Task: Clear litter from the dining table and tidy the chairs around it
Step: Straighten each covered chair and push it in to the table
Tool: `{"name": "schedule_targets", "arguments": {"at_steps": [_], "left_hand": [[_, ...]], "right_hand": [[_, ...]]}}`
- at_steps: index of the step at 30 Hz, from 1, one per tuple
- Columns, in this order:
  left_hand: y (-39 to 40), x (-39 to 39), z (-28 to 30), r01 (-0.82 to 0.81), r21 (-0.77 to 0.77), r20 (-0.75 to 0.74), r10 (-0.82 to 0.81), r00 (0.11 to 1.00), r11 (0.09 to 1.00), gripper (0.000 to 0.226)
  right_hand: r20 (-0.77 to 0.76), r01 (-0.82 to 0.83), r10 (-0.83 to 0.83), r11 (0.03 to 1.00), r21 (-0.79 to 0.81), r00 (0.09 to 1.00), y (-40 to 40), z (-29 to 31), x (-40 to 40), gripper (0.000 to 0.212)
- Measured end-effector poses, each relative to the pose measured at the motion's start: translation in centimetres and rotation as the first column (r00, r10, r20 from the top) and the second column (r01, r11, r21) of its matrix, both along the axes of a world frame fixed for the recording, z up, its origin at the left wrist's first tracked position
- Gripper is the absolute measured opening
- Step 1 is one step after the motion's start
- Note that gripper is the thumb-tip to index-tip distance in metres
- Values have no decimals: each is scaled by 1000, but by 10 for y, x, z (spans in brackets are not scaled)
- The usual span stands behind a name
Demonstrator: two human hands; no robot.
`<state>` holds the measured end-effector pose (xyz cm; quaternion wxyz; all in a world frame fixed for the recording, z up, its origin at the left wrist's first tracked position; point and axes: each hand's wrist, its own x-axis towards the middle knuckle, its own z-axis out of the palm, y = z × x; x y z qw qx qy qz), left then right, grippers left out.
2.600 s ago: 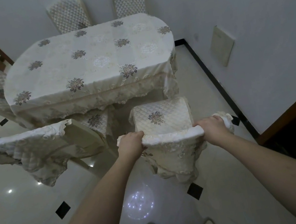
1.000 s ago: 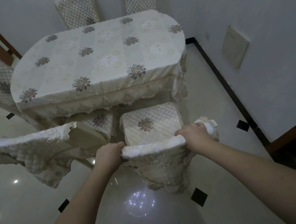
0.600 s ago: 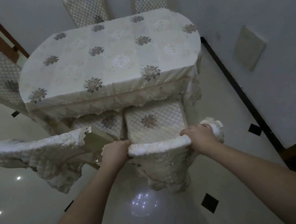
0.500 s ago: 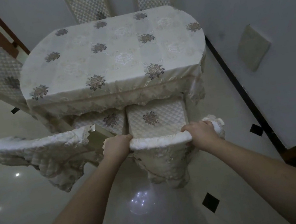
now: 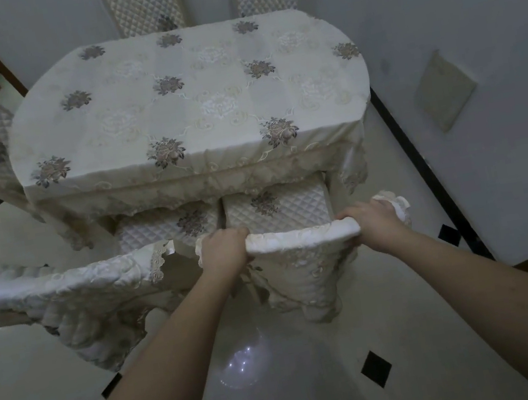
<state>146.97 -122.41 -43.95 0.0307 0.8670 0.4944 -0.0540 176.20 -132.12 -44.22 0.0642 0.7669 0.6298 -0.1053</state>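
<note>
At centre frame the left hand (image 5: 223,252) and right hand (image 5: 374,221) each have fingers curled tight over the top rail of the cream quilted fabric-covered chair (image 5: 278,210), whose seat sits partly under the near edge of the oval floral-clothed dining table (image 5: 185,105).

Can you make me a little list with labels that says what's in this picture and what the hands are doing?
table: dining table under a flowered cloth, no litter seen on it
held chair: chair, seat partly under the table edge
left hand: left hand gripping the chair's top rail
right hand: right hand gripping the same rail
neighbour chair: second chair beside it, backrest angled
far side: two chair backs
</note>
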Motion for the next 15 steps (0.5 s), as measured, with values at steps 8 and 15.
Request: {"name": "schedule_targets", "arguments": {"at_steps": [8, 15], "left_hand": [[12, 14, -5, -33, 2, 75, 33, 997, 999, 33], [14, 20, 0, -33, -8, 77, 34, 996, 999, 35]], "right_hand": [[-3, -34, 34, 999, -8, 999, 19, 3, 15, 29], [-11, -66, 66, 997, 34, 998, 21, 6, 22, 29]]}}
